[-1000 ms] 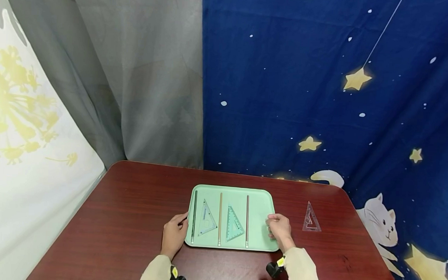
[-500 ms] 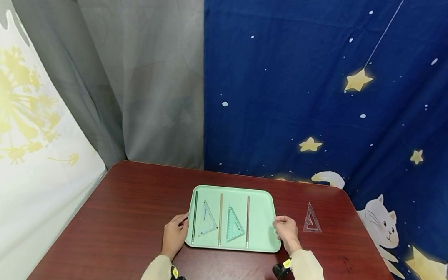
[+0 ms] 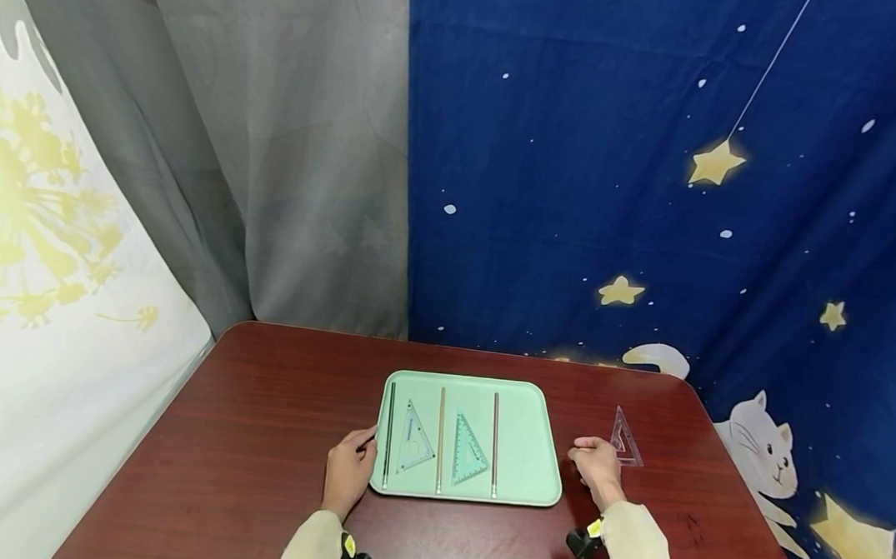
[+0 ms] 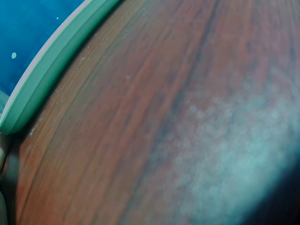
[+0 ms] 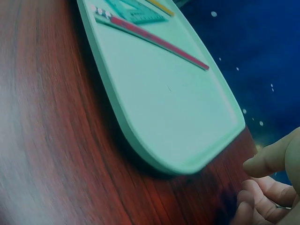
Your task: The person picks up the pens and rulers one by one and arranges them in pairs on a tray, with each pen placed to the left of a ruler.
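A light green tray (image 3: 526,450) lies on the table in the head view. On it lie a black pencil (image 3: 389,435), a clear set square (image 3: 414,445), a yellow pencil (image 3: 441,438), a green set square (image 3: 468,455) and a red pencil (image 3: 495,440), spaced side by side. My left hand (image 3: 348,469) holds the tray by its left rim, fingertips at the edge. To the right of the tray, my right hand (image 3: 597,469) is over the table, loosely bent and holding nothing. It partly covers another clear set square (image 3: 631,453) beside it.
The dark red wooden table (image 3: 293,389) has rounded far corners. A grey curtain (image 3: 324,182) and a blue star-patterned curtain (image 3: 543,175) hang behind it. White patterned cloth (image 3: 57,296) runs along the left side.
My right hand has moved rightward from over the tray's right edge, past the rim, to the loose set square. The left hand and the tray have stayed in place.
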Motion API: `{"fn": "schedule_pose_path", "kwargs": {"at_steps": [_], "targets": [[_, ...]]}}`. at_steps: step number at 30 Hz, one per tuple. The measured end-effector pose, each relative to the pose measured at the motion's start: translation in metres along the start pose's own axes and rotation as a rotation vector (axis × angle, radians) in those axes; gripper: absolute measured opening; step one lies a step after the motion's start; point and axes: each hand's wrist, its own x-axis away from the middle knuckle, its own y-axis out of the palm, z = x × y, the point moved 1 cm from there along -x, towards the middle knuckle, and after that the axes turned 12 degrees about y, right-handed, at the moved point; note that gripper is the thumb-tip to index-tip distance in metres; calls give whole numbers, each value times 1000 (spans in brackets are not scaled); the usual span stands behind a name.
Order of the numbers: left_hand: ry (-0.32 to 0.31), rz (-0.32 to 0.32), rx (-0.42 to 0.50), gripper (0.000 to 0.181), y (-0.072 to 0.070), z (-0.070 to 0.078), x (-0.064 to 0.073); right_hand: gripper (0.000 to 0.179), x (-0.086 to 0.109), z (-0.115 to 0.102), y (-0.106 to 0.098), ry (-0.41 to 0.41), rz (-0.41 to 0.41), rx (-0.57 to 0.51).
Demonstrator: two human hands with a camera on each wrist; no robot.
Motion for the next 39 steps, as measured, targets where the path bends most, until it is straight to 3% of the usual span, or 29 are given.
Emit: {"fn": "schedule_pose_path", "kwargs": {"at_steps": [6,17,31,39], "targets": [[3,19,-14,28,2,-2,1,33,-6,4,-10,10,35,7],[-6,-6,7,28,-1,2,0,36,-14,3,-22,22,46,-22],[-10,0,10,28,1,-2,0,53,-20,7,-37,46,162,-38],[-22,1,10,28,3,-2,-1,51,-26,11,-40,59,214,33]]}}
